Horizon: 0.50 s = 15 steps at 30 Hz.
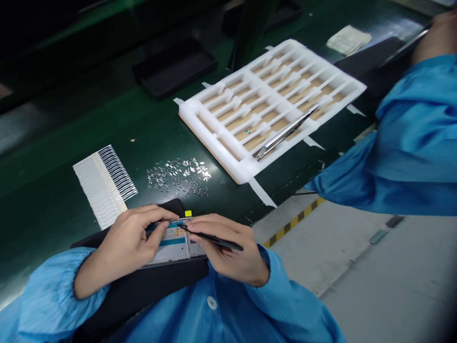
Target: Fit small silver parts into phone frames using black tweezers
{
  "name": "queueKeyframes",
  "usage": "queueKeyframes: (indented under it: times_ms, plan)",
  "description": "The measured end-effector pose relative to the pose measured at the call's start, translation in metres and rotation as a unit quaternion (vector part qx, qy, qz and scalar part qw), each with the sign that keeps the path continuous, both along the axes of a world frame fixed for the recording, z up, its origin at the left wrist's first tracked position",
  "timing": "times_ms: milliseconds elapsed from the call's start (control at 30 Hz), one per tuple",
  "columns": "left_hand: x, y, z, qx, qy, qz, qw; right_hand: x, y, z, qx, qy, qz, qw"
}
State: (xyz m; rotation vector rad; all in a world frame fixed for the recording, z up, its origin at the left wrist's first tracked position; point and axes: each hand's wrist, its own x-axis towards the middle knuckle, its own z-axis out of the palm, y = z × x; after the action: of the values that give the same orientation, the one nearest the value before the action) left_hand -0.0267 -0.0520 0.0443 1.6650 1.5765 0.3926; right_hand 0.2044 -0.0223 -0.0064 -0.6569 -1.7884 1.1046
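My left hand point(128, 236) is closed on the left part of a phone's mid-frame point(169, 254), with the thumb and index finger at its upper edge. The frame is silver-grey with blue strips and a small orange flex piece point(182, 232). Between the fingers of my right hand point(232, 247) is a pair of black tweezers point(223, 242), its tips pointing left over the frame near the flex piece. A yellow tab point(188, 213) sticks out at the frame's top edge. Whether the tips grip anything is too small to tell. Under the frame lies a black mat point(167, 281).
Many tiny metal pieces point(178, 176) lie scattered on the green table, beside a white card with a row of metal strips point(103, 183). A slotted white foam tray point(246, 166) carries a slim silver object point(285, 136). A black tray point(174, 66) stands behind; a co-worker's sleeve point(421, 133) is at right.
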Motion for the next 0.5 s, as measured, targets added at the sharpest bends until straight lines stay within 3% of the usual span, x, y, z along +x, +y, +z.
queueKeyframes:
  times_ms: [133,333,500]
  plan:
    - [-0.003,0.0,-0.003,-0.003,-0.001,-0.003,1.0,-0.003,0.002,0.009,-0.064,-0.003,-0.046,0.997]
    - [-0.006,-0.001,-0.006,-0.024,-0.009,-0.004,1.0,-0.008,0.006,0.012,-0.244,-0.02,-0.041,0.969]
    - [-0.005,0.0,-0.004,-0.037,0.0,0.013,0.999,-0.011,0.006,0.015,-0.31,-0.019,-0.059,0.949]
